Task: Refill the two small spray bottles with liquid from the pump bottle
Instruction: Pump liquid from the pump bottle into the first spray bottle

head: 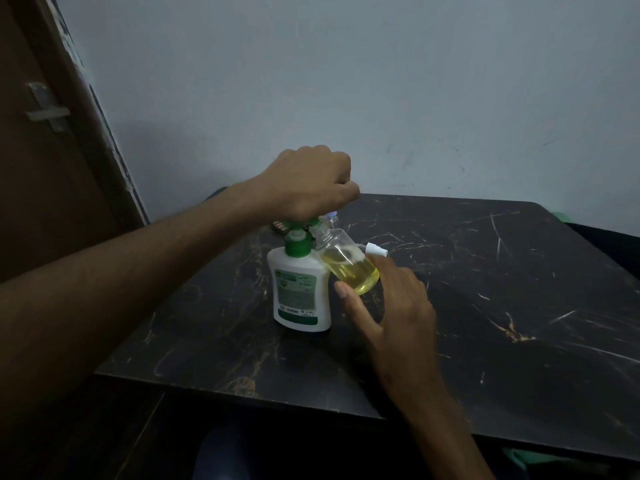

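Note:
A white pump bottle (300, 292) with a green collar and pump head stands upright on the dark marbled table (485, 306). My left hand (311, 183) is closed in a fist on top of its green pump head. My right hand (388, 303) holds a small clear spray bottle (349, 265), tilted with its open neck under the pump spout; yellow liquid fills its lower part. A white spray nozzle (375, 250) lies on the table just behind that bottle. Part of a second small bottle (330, 216) with a bluish top shows behind my left hand.
The table stands against a pale wall (381, 81), with a brown door (41, 133) at the left. A small dark object (278, 226) lies behind the pump bottle. The table's front edge runs close to my body.

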Demonstrator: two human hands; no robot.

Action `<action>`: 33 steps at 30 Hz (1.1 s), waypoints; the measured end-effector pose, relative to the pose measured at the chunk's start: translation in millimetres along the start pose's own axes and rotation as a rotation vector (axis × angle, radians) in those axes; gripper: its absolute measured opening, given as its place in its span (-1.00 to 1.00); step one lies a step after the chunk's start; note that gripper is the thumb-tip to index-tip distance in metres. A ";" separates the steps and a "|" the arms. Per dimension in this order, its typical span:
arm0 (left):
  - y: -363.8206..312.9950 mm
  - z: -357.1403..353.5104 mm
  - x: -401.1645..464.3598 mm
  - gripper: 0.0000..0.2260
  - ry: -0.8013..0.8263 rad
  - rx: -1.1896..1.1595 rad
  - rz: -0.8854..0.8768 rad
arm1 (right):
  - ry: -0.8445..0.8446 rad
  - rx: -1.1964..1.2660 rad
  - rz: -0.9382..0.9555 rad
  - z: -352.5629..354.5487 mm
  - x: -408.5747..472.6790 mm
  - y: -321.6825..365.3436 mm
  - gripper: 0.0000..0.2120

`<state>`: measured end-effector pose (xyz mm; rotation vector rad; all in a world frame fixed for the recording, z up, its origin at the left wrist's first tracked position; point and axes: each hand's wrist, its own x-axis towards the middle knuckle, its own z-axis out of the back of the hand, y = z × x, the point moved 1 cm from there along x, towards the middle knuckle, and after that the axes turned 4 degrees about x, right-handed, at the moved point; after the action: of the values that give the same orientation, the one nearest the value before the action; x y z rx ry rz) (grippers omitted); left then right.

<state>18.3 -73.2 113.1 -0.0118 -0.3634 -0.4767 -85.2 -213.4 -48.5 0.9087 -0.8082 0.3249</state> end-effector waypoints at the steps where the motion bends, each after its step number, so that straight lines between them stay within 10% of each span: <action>1: -0.7 0.3 0.5 -0.65 0.002 0.001 -0.002 | 0.002 0.000 -0.001 0.0 0.3 -0.3 -0.62; 33: -3.1 -0.7 -3.8 -0.66 0.022 0.006 -0.013 | 0.004 -0.005 0.014 -2.8 0.2 -3.0 -0.62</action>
<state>13.9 -74.3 110.8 0.0017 -0.3430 -0.4886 -82.1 -212.9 -51.1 0.8975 -0.8118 0.3370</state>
